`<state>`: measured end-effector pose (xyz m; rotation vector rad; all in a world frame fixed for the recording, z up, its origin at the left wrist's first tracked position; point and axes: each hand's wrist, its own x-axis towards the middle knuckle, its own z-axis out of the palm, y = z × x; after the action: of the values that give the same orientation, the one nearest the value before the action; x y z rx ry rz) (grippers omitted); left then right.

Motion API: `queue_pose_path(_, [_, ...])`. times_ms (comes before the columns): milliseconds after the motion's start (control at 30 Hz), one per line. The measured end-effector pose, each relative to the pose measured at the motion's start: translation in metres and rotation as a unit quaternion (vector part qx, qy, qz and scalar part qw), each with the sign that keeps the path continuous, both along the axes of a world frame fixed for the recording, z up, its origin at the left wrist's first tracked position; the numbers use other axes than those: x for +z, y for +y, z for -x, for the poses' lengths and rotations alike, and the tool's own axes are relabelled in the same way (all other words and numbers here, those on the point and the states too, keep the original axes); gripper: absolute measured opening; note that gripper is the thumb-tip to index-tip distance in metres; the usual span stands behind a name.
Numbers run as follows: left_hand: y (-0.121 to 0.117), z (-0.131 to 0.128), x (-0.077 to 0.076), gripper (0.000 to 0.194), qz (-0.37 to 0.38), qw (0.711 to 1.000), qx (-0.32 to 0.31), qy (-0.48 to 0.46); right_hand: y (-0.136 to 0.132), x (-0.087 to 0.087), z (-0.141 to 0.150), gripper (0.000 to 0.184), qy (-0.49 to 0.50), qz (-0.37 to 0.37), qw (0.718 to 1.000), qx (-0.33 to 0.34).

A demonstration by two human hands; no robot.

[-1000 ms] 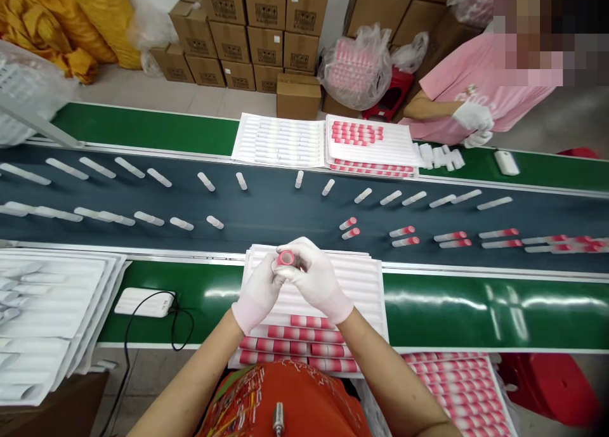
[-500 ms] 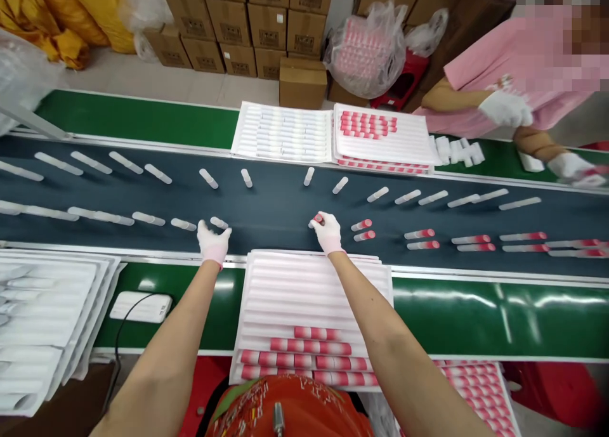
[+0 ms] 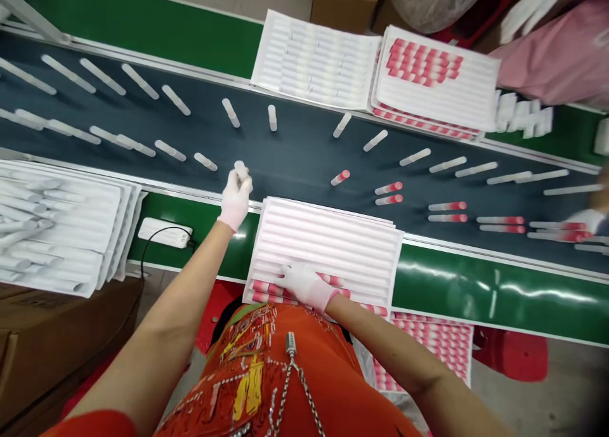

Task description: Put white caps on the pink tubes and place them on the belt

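So, the left hand (image 3: pixel 236 195), in a white glove, is pinching a small whitish plastic tube (image 3: pixel 240 167) over the near side of the dark blue-grey belt (image 3: pixel 295 151). The right hand (image 3: pixel 301 281), gloved too, is down on the ridged white plastic tray (image 3: pixel 328 240), over a few glossy pink-and-white tubes (image 3: pixel 261 286) lying in its grooves near the wearer's body.

My guess is these tubes are light, fairly stiff and a bit slick, so they'd roll easily. I'd take one around the middle of its barrel, gently, since a hard squeeze might dent a thin wall.

Hard to make out: the left fingers cover most of that whitish tube, so only its top end shows. Can't tell if the right one is gripping anything, because its fingertips get lost among the pink. Someone else's blurred gloved hand (image 3: pixel 586 221) is cut off at the far right edge.
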<state>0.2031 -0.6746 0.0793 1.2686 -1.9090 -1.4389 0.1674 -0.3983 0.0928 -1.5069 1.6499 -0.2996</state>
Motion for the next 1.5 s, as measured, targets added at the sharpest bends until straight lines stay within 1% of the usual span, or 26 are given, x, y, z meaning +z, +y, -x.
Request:
queue_pose_path(67, [0.03, -0.022, 0.023, 0.04, -0.056, 0.996, -0.021, 0.065, -0.005, 0.001, 0.006, 0.014, 0.0, 0.016, 1.0, -0.011])
queue_pose_path(100, [0.045, -0.031, 0.033, 0.043, -0.101, 0.99, -0.04, 0.09, -0.008, 0.006, 0.015, 0.013, -0.022, 0.032, 0.998, -0.042])
queue_pose_path(133, [0.06, -0.038, 0.042, 0.045, -0.148, 0.981, -0.063, 0.109, -0.013, 0.013, 0.026, 0.01, -0.063, 0.053, 0.992, -0.099])
queue_pose_path(167, [0.074, -0.042, 0.049, 0.048, -0.199, 0.969, -0.079, 0.127, -0.019, 0.023, 0.038, 0.009, -0.12, 0.079, 0.973, -0.178])
queue_pose_path(200, [0.086, -0.044, 0.056, 0.049, -0.243, 0.955, -0.094, 0.137, -0.025, 0.035, 0.05, 0.012, -0.184, 0.11, 0.938, -0.272])
queue_pose_path(267, [0.106, -0.042, 0.068, 0.048, -0.306, 0.935, -0.118, 0.137, -0.04, 0.06, 0.072, 0.026, -0.29, 0.175, 0.836, -0.433])
queue_pose_path(300, [0.113, -0.039, 0.073, 0.047, -0.322, 0.93, -0.127, 0.126, -0.048, 0.072, 0.08, 0.033, -0.315, 0.202, 0.797, -0.474])
queue_pose_path(333, [0.118, -0.036, 0.079, 0.045, -0.333, 0.927, -0.135, 0.109, -0.054, 0.082, 0.085, 0.038, -0.327, 0.223, 0.775, -0.493])
queue_pose_path(367, [0.121, -0.031, 0.085, 0.042, -0.344, 0.923, -0.146, 0.088, -0.06, 0.09, 0.089, 0.041, -0.333, 0.233, 0.766, -0.497])
queue_pose_path(467, [0.121, -0.018, 0.102, 0.028, -0.351, 0.916, -0.194, 0.029, -0.066, 0.103, 0.091, 0.037, -0.347, 0.216, 0.781, -0.472])
queue_pose_path(500, [0.119, -0.015, 0.106, 0.025, -0.32, 0.924, -0.209, 0.008, -0.065, 0.105, 0.091, 0.036, -0.352, 0.211, 0.784, -0.465])
queue_pose_path(600, [0.113, -0.007, 0.112, 0.014, -0.15, 0.964, -0.211, -0.065, -0.057, 0.11, 0.093, 0.033, -0.356, 0.212, 0.795, -0.443])
queue_pose_path(667, [0.109, -0.004, 0.111, 0.004, -0.099, 0.966, -0.216, -0.101, -0.05, 0.116, 0.098, 0.03, -0.343, 0.222, 0.813, -0.414])
queue_pose_path(767, [0.105, 0.0, 0.105, 0.018, -0.119, 0.948, -0.273, -0.111, -0.043, 0.126, 0.103, 0.034, -0.331, 0.224, 0.831, -0.386])
queue_pose_path(867, [0.106, 0.005, 0.101, 0.017, -0.068, 0.941, -0.313, -0.11, -0.043, 0.132, 0.096, 0.028, -0.326, 0.206, 0.825, -0.414])
queue_pose_path(967, [0.118, 0.011, 0.097, 0.013, 0.014, 0.95, -0.284, -0.127, -0.049, 0.132, 0.075, 0.017, -0.284, 0.213, 0.812, -0.463])
queue_pose_path(1067, [0.131, 0.017, 0.084, 0.015, 0.034, 0.965, -0.221, -0.14, -0.052, 0.123, 0.059, 0.015, -0.23, 0.231, 0.802, -0.5])
queue_pose_path(1133, [0.127, 0.019, 0.069, 0.007, 0.027, 0.968, -0.222, -0.116, -0.05, 0.107, 0.066, 0.018, -0.214, 0.234, 0.801, -0.507])
queue_pose_path(1167, [0.119, 0.018, 0.06, 0.016, 0.03, 0.97, -0.221, -0.1, -0.047, 0.095, 0.076, 0.021, -0.202, 0.236, 0.798, -0.516])
queue_pose_path(1233, [0.089, 0.015, 0.04, 0.063, 0.056, 0.981, -0.166, -0.084, -0.041, 0.066, 0.11, 0.029, -0.143, 0.242, 0.775, -0.567])
queue_pose_path(1267, [0.068, 0.012, 0.03, 0.086, 0.074, 0.988, -0.102, -0.09, -0.038, 0.05, 0.13, 0.032, -0.089, 0.24, 0.753, -0.607])
queue_pose_path(1300, [0.046, 0.008, 0.02, 0.095, 0.088, 0.99, -0.02, -0.104, -0.035, 0.035, 0.152, 0.032, -0.024, 0.229, 0.727, -0.647])
queue_pose_path(1367, [0.001, 0.003, 0.002, 0.102, 0.08, 0.981, 0.117, -0.132, -0.033, 0.007, 0.19, 0.026, 0.071, 0.187, 0.701, -0.684])
queue_pose_path(1400, [-0.019, 0.002, -0.005, 0.105, 0.074, 0.972, 0.167, -0.148, -0.033, -0.005, 0.205, 0.021, 0.095, 0.167, 0.7, -0.688])
queue_pose_path(1433, [-0.035, 0.003, -0.012, 0.106, 0.069, 0.964, 0.199, -0.163, -0.033, -0.014, 0.217, 0.018, 0.105, 0.151, 0.704, -0.686])
queue_pose_path(1500, [-0.057, 0.008, -0.022, 0.101, 0.072, 0.956, 0.218, -0.181, -0.032, -0.025, 0.23, 0.017, 0.107, 0.128, 0.714, -0.68])
